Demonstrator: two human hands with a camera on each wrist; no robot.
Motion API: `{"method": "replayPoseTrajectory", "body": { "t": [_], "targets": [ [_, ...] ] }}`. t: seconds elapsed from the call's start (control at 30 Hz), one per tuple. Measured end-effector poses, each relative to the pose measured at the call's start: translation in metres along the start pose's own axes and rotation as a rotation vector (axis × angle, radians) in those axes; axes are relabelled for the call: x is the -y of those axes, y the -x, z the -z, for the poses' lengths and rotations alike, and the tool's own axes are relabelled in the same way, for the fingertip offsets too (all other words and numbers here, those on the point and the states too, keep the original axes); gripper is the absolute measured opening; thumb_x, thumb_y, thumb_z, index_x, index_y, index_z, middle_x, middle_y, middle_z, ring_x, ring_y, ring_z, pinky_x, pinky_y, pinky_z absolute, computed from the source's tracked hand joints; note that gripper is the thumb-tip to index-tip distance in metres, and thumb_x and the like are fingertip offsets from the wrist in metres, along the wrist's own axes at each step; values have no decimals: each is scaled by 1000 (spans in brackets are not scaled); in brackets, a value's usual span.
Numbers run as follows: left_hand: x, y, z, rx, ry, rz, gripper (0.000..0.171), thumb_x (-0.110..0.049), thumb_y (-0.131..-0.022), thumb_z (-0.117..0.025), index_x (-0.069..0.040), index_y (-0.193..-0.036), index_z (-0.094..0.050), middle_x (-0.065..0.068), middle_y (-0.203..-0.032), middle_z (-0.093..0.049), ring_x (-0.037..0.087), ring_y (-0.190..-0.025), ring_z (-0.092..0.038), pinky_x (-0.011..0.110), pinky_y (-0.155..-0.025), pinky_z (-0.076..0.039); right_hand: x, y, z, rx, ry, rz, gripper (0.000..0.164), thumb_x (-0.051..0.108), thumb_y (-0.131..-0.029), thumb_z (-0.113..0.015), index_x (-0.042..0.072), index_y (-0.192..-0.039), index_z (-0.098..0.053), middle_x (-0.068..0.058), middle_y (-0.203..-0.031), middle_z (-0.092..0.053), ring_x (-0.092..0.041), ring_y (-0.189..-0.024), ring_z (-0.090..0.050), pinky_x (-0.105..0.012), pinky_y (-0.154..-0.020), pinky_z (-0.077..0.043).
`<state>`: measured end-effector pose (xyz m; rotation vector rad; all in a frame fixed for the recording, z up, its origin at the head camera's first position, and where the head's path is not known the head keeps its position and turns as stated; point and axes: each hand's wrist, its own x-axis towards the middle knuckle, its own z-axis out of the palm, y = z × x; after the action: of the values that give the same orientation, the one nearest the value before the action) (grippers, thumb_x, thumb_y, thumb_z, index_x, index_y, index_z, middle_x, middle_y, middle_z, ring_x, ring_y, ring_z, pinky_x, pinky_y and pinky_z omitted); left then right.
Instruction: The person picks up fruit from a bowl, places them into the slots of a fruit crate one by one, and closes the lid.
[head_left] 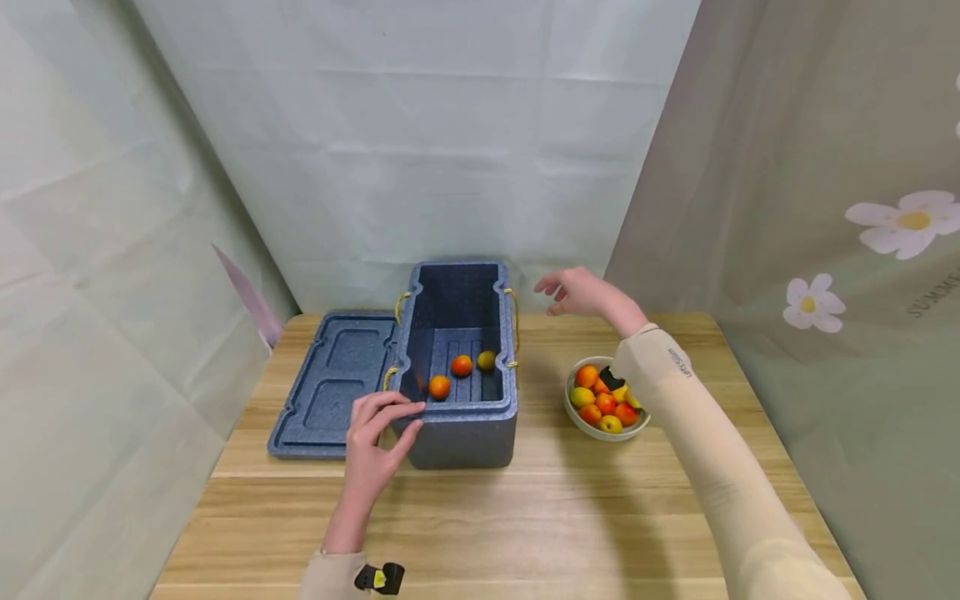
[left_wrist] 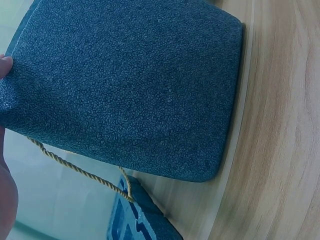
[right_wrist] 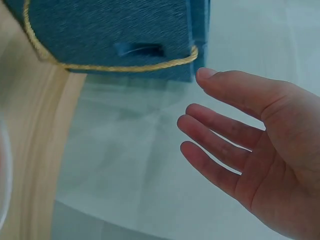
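A deep blue-grey foam box (head_left: 462, 442) stands uncovered on the table, with yellow rope handles (right_wrist: 125, 68) along its sides. On its floor lie two orange-red fruits (head_left: 461, 365) and one yellow-green fruit (head_left: 486, 360). My left hand (head_left: 375, 435) grips the rim at the near left corner, fingertips over the edge and thumb against the outer wall. Beyond the box's right side, my right hand (head_left: 581, 293) hovers in the air, fingers loosely bent and nothing in them. In the right wrist view its thumb tip appears close to the box's top edge.
Left of the box, its flat foam lid (head_left: 345, 375) lies on the wooden table (head_left: 480, 525). To the right is a pale bowl (head_left: 573, 418) of several red, orange and yellow fruits, partly covered by the right sleeve (head_left: 697, 433). Pale curtains (head_left: 450, 167) hang behind and at both sides.
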<state>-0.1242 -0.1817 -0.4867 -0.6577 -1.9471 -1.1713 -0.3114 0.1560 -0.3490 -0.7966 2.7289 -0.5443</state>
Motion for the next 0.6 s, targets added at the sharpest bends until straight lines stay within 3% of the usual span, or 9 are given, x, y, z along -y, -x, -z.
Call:
{"method": "replayPoseTrajectory", "body": {
  "t": [0.6],
  "targets": [
    [0,0,0,3,1,18,30,1,-74,-81,-9,-101,-78,11,-101,-66,23,-102,-50,24,-97,-33,-48,34,-54,21,-53,-12,37,6,-88,-70,3,-124,-65,-17,-124,-68,-36,-110,-66,-46,-94,-53]
  ]
}}
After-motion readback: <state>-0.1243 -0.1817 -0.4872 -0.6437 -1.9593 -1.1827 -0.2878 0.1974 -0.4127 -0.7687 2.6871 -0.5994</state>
